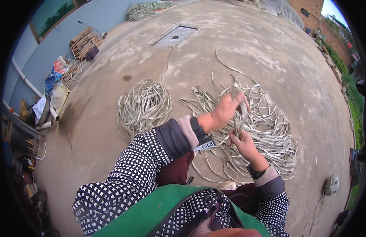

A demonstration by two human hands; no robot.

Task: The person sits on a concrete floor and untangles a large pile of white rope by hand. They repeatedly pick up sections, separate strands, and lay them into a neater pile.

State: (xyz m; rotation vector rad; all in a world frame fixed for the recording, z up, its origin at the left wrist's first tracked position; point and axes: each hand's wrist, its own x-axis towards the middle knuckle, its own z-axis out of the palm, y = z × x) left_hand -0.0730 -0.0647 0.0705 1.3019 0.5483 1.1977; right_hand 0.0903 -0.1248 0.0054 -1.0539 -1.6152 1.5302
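A large loose heap of long, flat, silvery-grey strips (pixel 273 142) lies on the concrete in front of me. Over its near-left part, my left hand (pixel 226 111) is closed round a small bunch of strips (pixel 241 114) that stands up from the heap. Just below and to the right, my right hand (pixel 244 145) grips the lower part of the same bunch between thumb and fingers. Some of the fingertips are hidden by the strips. A rounder coil of similar strips (pixel 145 103) rests to the left, apart from both hands.
A ball of twine (pixel 331 184) sits at the right with its loose end trailing. Stacked wood sticks (pixel 85 42), bags (pixel 58 94) and white pipes (pixel 44 125) line the left wall. A metal cover (pixel 175 36) is set in the concrete farther off, near another strip pile (pixel 147 10).
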